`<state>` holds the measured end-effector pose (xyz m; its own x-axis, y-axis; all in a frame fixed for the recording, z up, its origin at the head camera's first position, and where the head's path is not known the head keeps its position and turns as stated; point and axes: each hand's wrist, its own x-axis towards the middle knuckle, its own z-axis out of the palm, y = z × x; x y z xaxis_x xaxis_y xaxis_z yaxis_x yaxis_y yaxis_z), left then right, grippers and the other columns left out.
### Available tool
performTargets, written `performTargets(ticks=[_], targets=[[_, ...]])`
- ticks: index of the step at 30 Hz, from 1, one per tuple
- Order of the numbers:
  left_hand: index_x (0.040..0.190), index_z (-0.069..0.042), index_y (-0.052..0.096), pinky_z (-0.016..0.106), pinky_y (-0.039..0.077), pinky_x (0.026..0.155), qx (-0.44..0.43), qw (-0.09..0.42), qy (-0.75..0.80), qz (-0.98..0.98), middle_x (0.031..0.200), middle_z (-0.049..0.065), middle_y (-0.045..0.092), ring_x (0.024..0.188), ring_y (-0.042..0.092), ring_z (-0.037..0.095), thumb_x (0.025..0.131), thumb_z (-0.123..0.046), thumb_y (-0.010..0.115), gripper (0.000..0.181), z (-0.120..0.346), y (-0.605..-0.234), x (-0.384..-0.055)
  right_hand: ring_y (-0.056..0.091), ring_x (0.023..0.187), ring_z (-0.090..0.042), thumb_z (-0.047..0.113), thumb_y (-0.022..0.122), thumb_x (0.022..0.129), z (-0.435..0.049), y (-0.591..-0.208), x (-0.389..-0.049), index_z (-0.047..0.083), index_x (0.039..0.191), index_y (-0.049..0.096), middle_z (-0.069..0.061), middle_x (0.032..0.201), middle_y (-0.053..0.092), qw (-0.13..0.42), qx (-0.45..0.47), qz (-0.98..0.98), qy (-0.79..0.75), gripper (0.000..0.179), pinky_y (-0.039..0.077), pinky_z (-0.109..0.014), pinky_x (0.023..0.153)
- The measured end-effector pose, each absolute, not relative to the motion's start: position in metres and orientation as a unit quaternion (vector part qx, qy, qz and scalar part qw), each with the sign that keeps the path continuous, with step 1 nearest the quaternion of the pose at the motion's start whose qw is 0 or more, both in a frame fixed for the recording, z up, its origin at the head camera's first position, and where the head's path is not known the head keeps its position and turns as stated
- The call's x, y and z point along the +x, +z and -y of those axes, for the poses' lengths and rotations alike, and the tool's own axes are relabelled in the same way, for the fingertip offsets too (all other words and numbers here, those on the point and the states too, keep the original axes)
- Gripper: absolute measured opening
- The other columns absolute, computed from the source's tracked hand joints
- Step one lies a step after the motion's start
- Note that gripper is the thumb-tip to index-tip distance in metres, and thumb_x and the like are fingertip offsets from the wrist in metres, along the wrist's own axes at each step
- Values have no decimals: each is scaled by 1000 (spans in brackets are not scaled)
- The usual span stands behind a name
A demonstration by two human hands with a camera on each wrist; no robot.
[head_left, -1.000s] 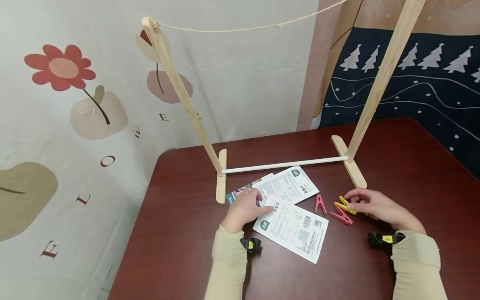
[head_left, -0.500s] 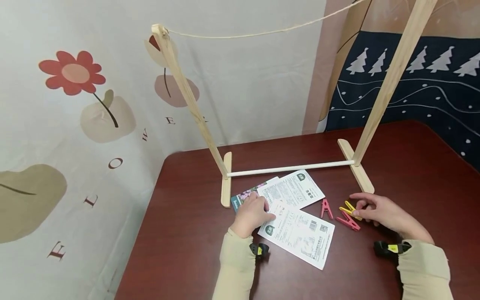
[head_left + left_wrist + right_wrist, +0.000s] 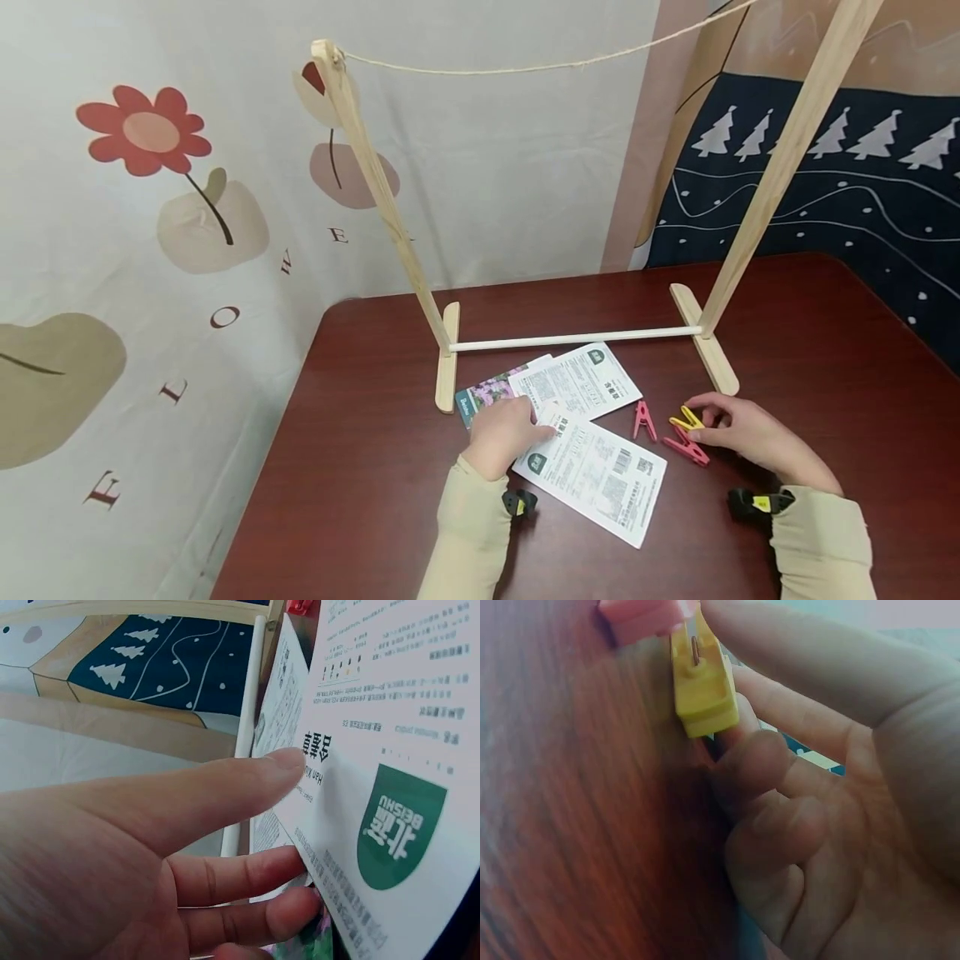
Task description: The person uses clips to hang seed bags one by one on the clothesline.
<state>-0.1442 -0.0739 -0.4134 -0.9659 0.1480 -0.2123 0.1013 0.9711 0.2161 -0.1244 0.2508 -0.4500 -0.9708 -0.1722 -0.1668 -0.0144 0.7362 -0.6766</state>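
My left hand (image 3: 501, 435) pinches the upper left corner of a white printed seed packet (image 3: 600, 483), with the thumb on its face and the index finger behind. Seen from the left wrist, this packet (image 3: 405, 742) is tilted up and bears a green badge. Behind it lie a second white packet (image 3: 581, 382) and one with pink flowers (image 3: 487, 391). My right hand (image 3: 738, 431) holds a yellow clothespin (image 3: 687, 419) between thumb and index finger. Its yellow end (image 3: 705, 697) shows in the right wrist view. One pink clothespin (image 3: 686, 448) lies under it, another pink clothespin (image 3: 643, 420) to the left.
Beyond the packets stands a wooden frame, with a left post (image 3: 382, 192), a right post (image 3: 780, 183) and a white bottom rod (image 3: 570, 340). A sagging string (image 3: 540, 70) runs between the posts. All stands on a dark red table (image 3: 360, 500), with printed cloth behind.
The yellow clothespin has turned and shifted slightly left against the pink one, with my right fingers at it. My left hand stays at the packet's corner. The head view has shifted a little.
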Motion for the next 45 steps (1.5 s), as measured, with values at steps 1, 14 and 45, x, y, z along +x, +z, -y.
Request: performTargets(ticks=[1,14,45], targets=[[57,-19,53,31,33,40,65,114,106,-986,54,-4,47,48,43,14,71,-50,66,37,73,-414,-144,43,62,-16,41,71,72,-250,-450,-124,7,113,55,-3,76,49,109,-49,-926,-357,55,34,-24,49],[71,-20,57,26,35,47,123,153,177,-965,63,-8,51,54,46,10,77,-30,67,15,72,-425,-148,42,64,-14,40,68,75,-250,-448,-122,7,111,57,-3,76,48,106,-44,-927,-357,51,32,-25,51],[89,-9,54,22,30,38,121,212,506,-827,59,-1,50,39,37,11,84,-14,60,9,128,-457,-172,43,58,-18,42,68,75,-233,-439,-139,7,110,51,-4,67,47,138,-32,-933,-330,53,35,-29,47]])
